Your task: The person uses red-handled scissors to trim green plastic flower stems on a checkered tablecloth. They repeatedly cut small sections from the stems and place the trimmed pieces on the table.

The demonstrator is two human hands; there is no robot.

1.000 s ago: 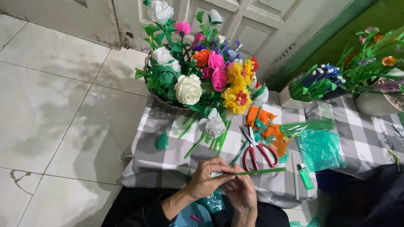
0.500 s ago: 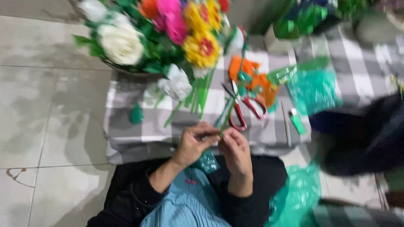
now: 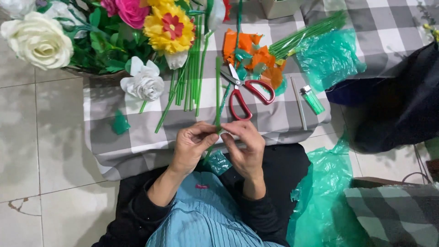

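She has both hands drawn together over her lap, the left hand (image 3: 191,145) and right hand (image 3: 244,144) each pinching the lower end of a thin green stem (image 3: 218,91), which rises away from her fingers across the checked cloth (image 3: 109,142), seemingly to keep it steady. Just beyond her right hand the red scissors (image 3: 247,93) lie open within easy reach, with loose green sticks (image 3: 185,87) just beyond her left.

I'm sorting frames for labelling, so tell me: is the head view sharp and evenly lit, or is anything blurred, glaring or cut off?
Head view: soft, even light, no hard glare; both hands, left and right, and the thin green stem stick they pinch look sharp; the red-handled scissors are clear; the cream fabric rose is slightly overexposed; top flowers are cut off by the frame edge.
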